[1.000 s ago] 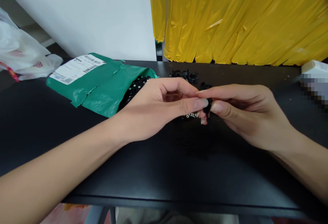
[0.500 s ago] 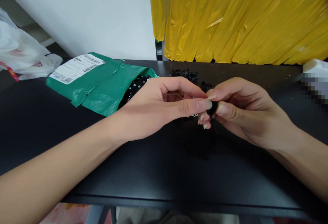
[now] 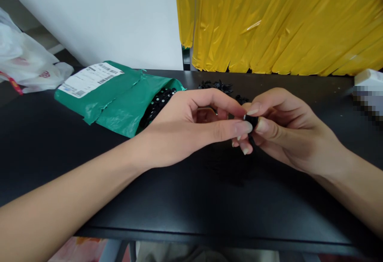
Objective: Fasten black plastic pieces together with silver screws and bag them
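Between the fingertips of both hands is a small black piece [image 3: 251, 122] with a shiny edge; its exact kind is hard to make out. My left hand [image 3: 185, 130] pinches it from the left with thumb and index finger. From the other side, my right hand [image 3: 293, 136] grips it between thumb and index finger, its other fingers curled underneath. Behind the hands lie loose black bits [image 3: 216, 86] in small heaps, partly covered by my fingers. Left of them, a torn green mailer bag [image 3: 119, 98] gapes open, showing many black parts [image 3: 160, 101] with shiny round dots.
The black table [image 3: 191, 210] carries everything. A white plastic bag [image 3: 26, 58] sits at the far left, and a white box [image 3: 369, 80] at the right edge. At the back are a white panel [image 3: 125, 18] and a yellow plastic sheet [image 3: 269, 22].
Both hands' fingertips have shifted slightly, the left thumb a little to the right. The black piece has turned somewhat and now shows a shiny edge.
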{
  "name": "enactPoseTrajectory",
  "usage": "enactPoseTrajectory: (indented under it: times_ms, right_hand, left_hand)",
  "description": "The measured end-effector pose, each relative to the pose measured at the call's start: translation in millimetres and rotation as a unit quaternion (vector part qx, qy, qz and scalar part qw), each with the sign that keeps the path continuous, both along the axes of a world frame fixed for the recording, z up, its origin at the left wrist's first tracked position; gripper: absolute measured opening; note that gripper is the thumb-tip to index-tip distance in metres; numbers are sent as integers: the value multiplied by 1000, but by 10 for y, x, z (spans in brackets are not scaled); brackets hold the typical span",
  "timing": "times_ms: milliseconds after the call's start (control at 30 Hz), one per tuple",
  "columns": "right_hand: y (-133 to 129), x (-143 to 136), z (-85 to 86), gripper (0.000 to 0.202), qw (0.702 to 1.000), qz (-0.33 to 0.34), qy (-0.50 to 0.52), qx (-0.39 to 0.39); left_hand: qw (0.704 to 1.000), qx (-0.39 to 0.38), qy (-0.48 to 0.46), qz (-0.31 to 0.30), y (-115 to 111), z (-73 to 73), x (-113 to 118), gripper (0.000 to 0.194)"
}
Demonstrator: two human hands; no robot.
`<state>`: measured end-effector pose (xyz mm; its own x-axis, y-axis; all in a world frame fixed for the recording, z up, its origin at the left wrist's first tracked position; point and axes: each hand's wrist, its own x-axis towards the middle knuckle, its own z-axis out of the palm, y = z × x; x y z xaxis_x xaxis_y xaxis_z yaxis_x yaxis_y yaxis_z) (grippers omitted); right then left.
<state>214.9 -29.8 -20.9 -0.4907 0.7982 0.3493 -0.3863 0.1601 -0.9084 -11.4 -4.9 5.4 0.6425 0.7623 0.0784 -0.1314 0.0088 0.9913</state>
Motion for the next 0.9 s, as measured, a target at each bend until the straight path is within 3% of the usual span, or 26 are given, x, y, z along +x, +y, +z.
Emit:
enactPoseTrajectory:
  times_ms: [267,433,633,900]
  right_hand:
    - [15,-26,-14,22,999,27,21,0]
    - [6,-42,16,17,1000,8,24,-8]
    - [20,-61,16,13,1000,2,20,-10]
    - [24,-26,-1,17,999,28,27,-9]
  left_hand:
    - [997,-32,-65,-3,-61,20,57,20]
    - [1000,-5,-24,6,-16,-13,40,16]
    - [998,45,-29,43,-89,61,73,18]
    - [999,11,-26,46,-152,80,74,16]
